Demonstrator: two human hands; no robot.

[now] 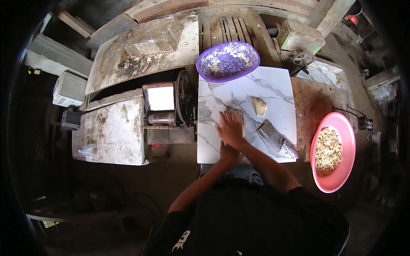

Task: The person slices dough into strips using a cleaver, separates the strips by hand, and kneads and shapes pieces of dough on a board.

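Right hand (231,127) — open, over left hand (228,151) — unclear | 2 dough pieces (259,107) | 2 basins (349,147)

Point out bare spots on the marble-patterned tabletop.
Free: upper right of the tabletop, between purple tub, pale lump and right edge; its lower-left corner, beside the left hand. Crowded: centre to lower right, with right hand, lump and cleaver.

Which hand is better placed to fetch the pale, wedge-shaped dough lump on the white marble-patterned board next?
Right, I'd judge: the right hand lies over the mostly hidden left hand, so should lift away first, and comes in from the side of the board where the dough lump sits.
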